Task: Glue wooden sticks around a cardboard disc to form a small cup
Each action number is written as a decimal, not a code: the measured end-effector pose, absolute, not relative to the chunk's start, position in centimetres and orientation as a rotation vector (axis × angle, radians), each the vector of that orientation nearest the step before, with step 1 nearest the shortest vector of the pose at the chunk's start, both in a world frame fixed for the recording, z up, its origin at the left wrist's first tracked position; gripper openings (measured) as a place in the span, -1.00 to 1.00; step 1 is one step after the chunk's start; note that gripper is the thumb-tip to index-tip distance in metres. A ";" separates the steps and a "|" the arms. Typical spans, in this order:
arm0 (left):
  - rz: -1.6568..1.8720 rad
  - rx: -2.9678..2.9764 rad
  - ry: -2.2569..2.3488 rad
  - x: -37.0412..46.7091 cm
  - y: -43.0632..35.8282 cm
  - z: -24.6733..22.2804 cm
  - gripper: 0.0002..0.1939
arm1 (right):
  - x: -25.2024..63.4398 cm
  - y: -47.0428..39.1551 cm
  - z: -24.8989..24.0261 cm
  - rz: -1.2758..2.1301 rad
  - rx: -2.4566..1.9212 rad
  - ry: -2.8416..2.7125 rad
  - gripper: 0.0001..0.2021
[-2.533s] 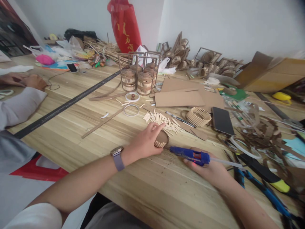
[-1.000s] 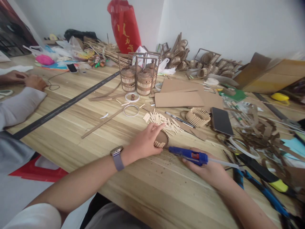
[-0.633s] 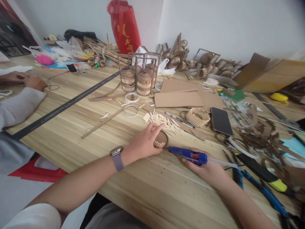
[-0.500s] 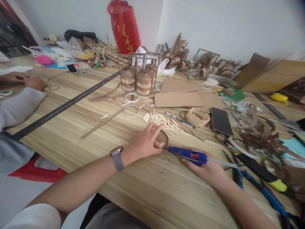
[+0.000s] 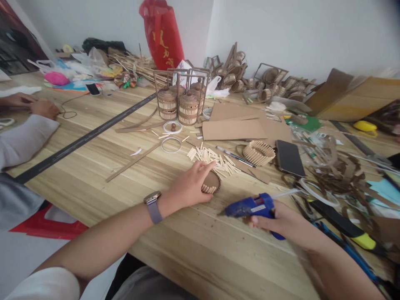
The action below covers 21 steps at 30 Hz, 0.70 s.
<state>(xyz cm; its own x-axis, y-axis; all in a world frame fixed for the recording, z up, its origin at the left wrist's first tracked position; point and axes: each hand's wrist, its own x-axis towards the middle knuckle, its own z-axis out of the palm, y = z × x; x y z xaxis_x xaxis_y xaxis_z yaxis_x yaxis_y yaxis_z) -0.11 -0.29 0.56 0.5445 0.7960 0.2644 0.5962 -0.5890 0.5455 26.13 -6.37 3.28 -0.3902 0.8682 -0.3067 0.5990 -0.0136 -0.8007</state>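
A small round brown base (image 5: 211,181) with short pale sticks along its near edge lies on the table. My left hand (image 5: 187,185) is at its left side, thumb and fingers around the rim, index finger stretched over it. In my right hand (image 5: 275,218) is a blue glue gun (image 5: 250,206), its nozzle pointing left, a little away from the base. A pile of short pale sticks (image 5: 215,160) is just beyond the base. Farther right sits a ring of pale sticks (image 5: 258,153).
Lidded stick baskets (image 5: 188,106) stand behind, near brown cardboard (image 5: 234,130). A dark phone (image 5: 290,158), cutters and brown strips crowd the right. At far left another person's hands (image 5: 45,108) rest over the table (image 5: 125,208).
My right hand has drawn the glue gun back from the base, toward the right and nearer me, and turned it. My left hand stays in place.
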 end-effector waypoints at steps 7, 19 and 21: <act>0.706 2.391 1.131 -0.1 -0.3 0.5 -0.05 | 26.5 -5.9 4.0 1.065 -1.668 -2.122 -0.57; 0.659 2.387 1.165 -0.1 -0.3 0.6 -0.06 | 23.5 0.3 4.3 0.062 -1.901 -2.296 -0.87; 0.656 2.380 1.159 -0.1 -0.3 0.7 -0.07 | 22.8 1.7 4.0 0.044 -1.899 -2.312 -0.87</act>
